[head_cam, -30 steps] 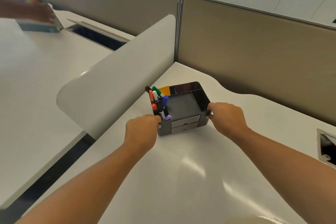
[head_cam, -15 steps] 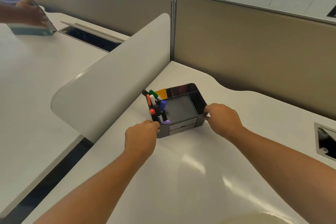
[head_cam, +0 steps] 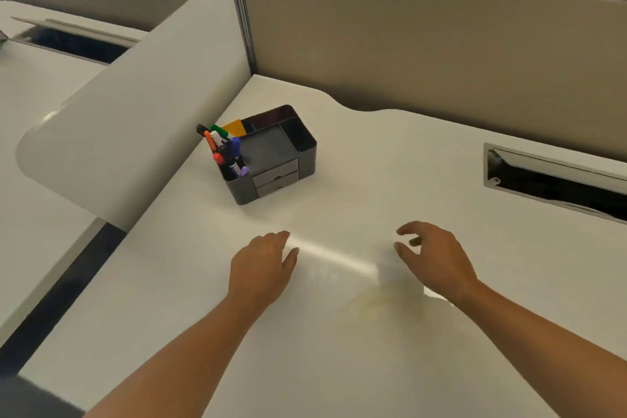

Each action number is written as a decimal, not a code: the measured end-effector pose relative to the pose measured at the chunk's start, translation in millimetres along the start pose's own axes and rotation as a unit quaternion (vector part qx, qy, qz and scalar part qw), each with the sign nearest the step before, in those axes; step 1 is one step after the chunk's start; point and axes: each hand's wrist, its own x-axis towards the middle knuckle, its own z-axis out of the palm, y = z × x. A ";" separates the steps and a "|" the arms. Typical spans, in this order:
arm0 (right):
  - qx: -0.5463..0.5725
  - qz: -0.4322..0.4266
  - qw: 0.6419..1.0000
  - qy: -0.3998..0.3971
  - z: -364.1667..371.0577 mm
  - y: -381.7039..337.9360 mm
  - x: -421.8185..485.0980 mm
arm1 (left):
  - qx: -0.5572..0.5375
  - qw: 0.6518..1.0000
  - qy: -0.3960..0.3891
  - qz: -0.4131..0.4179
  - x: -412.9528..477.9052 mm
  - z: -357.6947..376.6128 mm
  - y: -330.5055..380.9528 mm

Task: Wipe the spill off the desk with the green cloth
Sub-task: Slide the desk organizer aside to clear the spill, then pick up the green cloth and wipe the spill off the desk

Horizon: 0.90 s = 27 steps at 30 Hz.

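White desk [head_cam: 390, 159], both hands [head_cam: 261, 268] empty

Glossy white desk [head_cam: 424, 159]; dark organiser [head_cam: 271, 156] looks like shiny plastic.

Both forearms are bare to the frame's lower edge. The left hand [head_cam: 261, 268] and right hand [head_cam: 437, 258] wear nothing (rings, watch or gloves).

Faint yellowish spill [head_cam: 369, 310] lying on glossy white desk [head_cam: 407, 153], near front, between forearms; edges blurring.
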 end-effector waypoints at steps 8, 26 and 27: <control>0.197 0.306 0.921 0.141 -88.8 191.7 -106.3 | 0.016 0.990 -0.056 0.127 -0.9 39.1 94.5; 0.571 0.471 0.575 0.348 -220.6 435.6 -106.9 | -0.054 0.969 -0.065 0.231 -56.6 96.8 339.3; 0.591 0.465 0.546 0.368 -224.8 437.0 -101.0 | -0.072 0.970 -0.060 0.225 -61.5 96.2 344.4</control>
